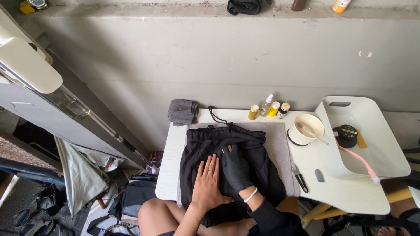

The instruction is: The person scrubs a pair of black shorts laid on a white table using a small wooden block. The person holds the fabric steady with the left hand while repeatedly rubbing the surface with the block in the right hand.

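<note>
A black garment lies spread on a grey mat on the white table. My left hand, bare and wearing a ring, rests flat on the garment with fingers apart. My right hand wears a black glove and a white wristband. It lies on the fabric just right of the left hand. A small tan piece is pinched at its fingertips, against the cloth.
A white bowl with a spoon and several small bottles stand behind the mat. A white tray holds a black round tin and a pink-handled tool. A folded grey cloth sits at the back left, a black pen-like tool right of the mat.
</note>
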